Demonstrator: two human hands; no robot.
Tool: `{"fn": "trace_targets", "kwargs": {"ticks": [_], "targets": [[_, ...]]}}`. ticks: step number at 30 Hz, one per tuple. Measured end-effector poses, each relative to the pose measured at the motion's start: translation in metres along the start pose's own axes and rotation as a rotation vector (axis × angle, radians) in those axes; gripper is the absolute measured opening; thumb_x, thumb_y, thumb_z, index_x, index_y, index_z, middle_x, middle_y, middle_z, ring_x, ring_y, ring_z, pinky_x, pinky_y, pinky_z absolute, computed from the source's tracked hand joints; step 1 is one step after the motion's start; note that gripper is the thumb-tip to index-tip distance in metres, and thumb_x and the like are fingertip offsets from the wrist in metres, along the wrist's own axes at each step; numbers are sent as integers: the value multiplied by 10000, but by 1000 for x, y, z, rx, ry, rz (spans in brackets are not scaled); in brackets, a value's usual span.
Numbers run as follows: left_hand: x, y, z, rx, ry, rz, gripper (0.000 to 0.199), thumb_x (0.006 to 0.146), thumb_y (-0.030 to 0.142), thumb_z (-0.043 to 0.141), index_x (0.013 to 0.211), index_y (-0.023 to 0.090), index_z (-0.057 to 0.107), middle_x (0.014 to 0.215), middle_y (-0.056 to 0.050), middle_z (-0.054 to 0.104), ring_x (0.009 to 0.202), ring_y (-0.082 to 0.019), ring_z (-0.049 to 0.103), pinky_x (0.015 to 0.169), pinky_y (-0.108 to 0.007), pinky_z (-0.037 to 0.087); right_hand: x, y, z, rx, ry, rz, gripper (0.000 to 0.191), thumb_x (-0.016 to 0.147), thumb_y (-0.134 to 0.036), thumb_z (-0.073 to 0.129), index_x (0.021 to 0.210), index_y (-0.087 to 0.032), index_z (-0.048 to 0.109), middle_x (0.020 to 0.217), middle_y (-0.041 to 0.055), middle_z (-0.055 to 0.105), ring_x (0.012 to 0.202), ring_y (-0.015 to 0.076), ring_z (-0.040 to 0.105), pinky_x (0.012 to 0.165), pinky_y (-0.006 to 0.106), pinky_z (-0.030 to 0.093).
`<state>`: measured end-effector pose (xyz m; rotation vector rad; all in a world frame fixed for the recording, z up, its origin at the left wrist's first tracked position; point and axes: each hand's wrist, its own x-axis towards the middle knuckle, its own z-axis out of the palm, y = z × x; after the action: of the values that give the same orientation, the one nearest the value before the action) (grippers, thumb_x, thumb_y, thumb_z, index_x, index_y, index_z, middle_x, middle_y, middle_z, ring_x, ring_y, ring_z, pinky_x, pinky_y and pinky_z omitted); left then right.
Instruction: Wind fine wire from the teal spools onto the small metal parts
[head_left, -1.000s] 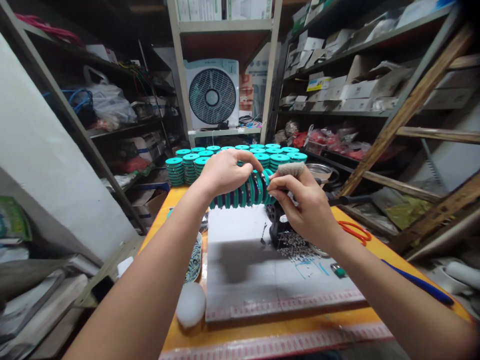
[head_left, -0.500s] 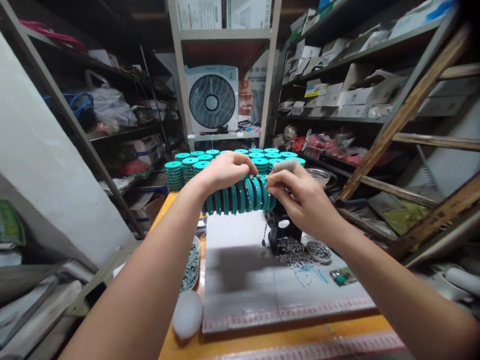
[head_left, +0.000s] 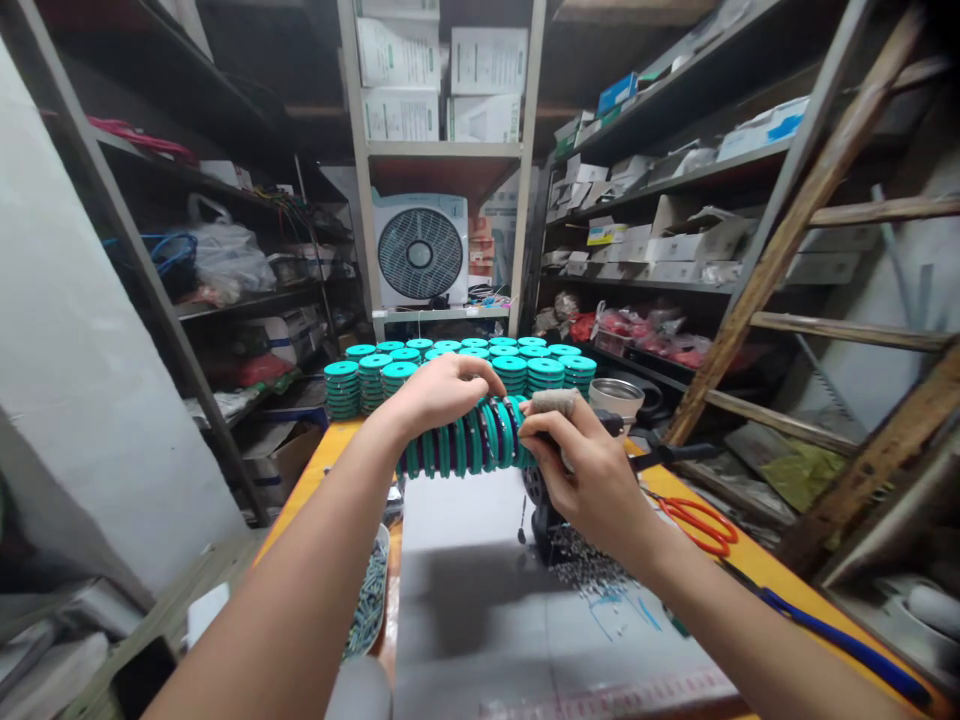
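Observation:
A row of teal spools (head_left: 450, 440), with dark windings between the discs and small shiny bits along the rims, lies sideways above the white board. Over its top, my left hand (head_left: 448, 392) curls with bent fingers against the spools, partly hidden behind them. At the row's right end my right hand (head_left: 581, 450) is closed in a pinch. A grey wrap (head_left: 555, 402) covers one of its fingers. What sits between those fingertips is too small to make out. Below the right hand stands a black hand-cranked device (head_left: 541, 520), largely covered by that hand.
Several stacks of teal spools (head_left: 341, 390) stand at the table's back. Small metal pieces (head_left: 585, 565) lie on the white board (head_left: 465, 530). A tray of small parts (head_left: 367, 605) is at left; orange-handled scissors (head_left: 701, 525), blue-handled pliers (head_left: 840, 635) and a metal bowl (head_left: 616, 397) are at right.
The camera view has tilted up, so the scene sits lower and the scissors and pliers at right show. Both hands keep nearly the same hold at the row of spools.

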<state>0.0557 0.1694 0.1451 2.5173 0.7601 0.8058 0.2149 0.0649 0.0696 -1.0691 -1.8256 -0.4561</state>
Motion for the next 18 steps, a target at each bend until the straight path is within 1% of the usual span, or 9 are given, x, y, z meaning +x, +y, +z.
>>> {"fn": "trace_targets", "kwargs": {"ticks": [2,3,6,8,12,15,16,18], "targets": [[-1,1,0,1,-2,4,309,717,170,410,779,235,705,890,22,710,865,-178,619,800,-280,444,-5,1,1,-10,35,-20,158,903,-109,478,1023,-171,559,1061,104,532,999,192,549,869,338,476],[-1,2,-1,1,-4,6,308,718,170,408,777,234,704,888,21,709,863,-176,619,793,-278,445,-8,1,1,-17,40,-37,213,900,-102,484,1090,-173,548,1113,109,528,1047,195,540,908,344,469],[-2,3,-1,5,-8,10,303,721,173,409,774,234,701,876,21,708,853,-173,617,779,-275,445,-16,3,1,-65,1,-109,355,896,-69,472,1237,-162,492,1253,135,471,1198,210,470,1014,361,426],[-2,3,-1,9,-10,11,301,725,175,410,772,235,701,880,21,707,852,-172,616,783,-276,444,-19,5,2,-110,-22,-147,374,893,-54,466,1257,-139,488,1280,154,452,1240,223,443,1039,365,416],[0,1,-1,8,-12,20,303,731,180,409,780,235,702,898,20,707,870,-174,615,813,-275,442,-23,13,3,-204,-19,-250,413,866,-22,484,1275,-81,487,1322,194,432,1280,263,411,1059,371,413],[0,0,0,6,-8,24,307,725,177,409,784,236,704,902,20,708,882,-175,616,833,-274,440,-23,15,-1,-255,-83,-358,456,862,-14,475,1316,-35,445,1344,218,420,1324,291,348,1082,391,394],[0,0,0,6,-7,24,308,722,176,411,785,237,705,901,20,709,882,-176,616,837,-275,439,-23,15,-4,-277,-110,-377,467,866,-27,480,1330,-41,434,1332,209,439,1333,296,328,1087,407,386],[0,0,-1,7,-8,20,307,719,179,415,789,238,708,901,19,709,877,-177,615,829,-277,442,-22,11,-11,-315,-149,-359,477,874,-67,499,1345,-88,428,1292,173,482,1335,301,313,1080,450,381]]}}
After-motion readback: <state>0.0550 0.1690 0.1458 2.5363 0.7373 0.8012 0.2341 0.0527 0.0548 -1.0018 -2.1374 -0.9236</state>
